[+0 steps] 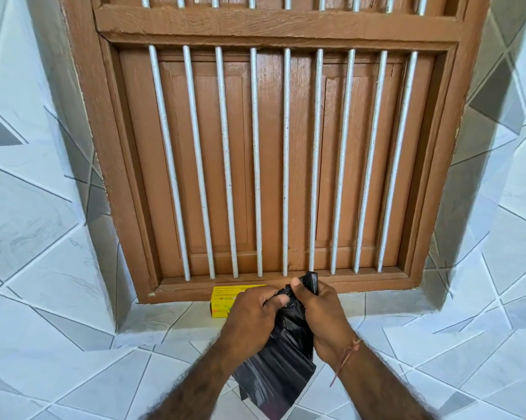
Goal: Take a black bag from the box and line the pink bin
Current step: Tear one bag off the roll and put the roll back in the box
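A black plastic bag (281,365) hangs crumpled between both my hands, in front of the window sill. My left hand (249,316) grips its upper edge from the left. My right hand (322,316) pinches the top of the bag, and a black tip sticks up above the thumb. A yellow box (225,300) lies on the tiled sill just behind my left hand, partly hidden by it. No pink bin is in view.
A brown wooden window (282,165) with closed shutters and several grey vertical bars fills the wall ahead. White tiles with grey triangle patterns (74,344) cover the sill and the side walls of the recess.
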`<state>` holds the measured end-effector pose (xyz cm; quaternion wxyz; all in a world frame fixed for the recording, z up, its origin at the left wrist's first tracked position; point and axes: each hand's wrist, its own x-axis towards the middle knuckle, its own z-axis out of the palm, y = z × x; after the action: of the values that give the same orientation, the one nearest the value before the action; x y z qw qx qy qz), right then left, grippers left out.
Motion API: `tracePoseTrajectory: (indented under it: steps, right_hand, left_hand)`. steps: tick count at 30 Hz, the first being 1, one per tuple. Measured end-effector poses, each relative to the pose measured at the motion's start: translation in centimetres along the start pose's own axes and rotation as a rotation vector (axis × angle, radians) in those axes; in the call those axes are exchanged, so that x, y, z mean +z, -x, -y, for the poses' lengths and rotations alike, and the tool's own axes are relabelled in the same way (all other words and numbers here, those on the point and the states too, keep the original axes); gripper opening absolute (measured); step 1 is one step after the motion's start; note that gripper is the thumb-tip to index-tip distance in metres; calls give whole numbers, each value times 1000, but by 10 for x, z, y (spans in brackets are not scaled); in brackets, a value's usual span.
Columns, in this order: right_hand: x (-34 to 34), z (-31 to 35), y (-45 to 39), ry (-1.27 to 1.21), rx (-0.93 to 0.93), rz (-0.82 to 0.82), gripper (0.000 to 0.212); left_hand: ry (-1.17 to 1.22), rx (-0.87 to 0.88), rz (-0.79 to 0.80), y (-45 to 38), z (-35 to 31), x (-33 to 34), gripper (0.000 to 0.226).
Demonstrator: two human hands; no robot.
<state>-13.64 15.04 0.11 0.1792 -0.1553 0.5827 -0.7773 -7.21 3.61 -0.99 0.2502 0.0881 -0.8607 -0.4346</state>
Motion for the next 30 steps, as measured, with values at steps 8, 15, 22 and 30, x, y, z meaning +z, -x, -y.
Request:
tracePoseTrajectory:
  steps: [8, 15, 22, 30]
  right_hand:
    - [-96, 16, -52, -32, 87, -459, 21]
    - [-91, -17, -48, -207, 360, -261, 42]
    - [-83, -28, -37, -275, 311, -134, 9]
    - [-86, -10, -27, 251, 19, -144, 7]
  left_hand:
    - [-251, -155, -167, 29, 36, -54, 30]
    - [-509, -302, 330, 14, 63, -54, 23]
    - [-704, -152, 185, -22, 60, -17, 51]
    - [-1005, 43, 396, -75, 60, 1, 69]
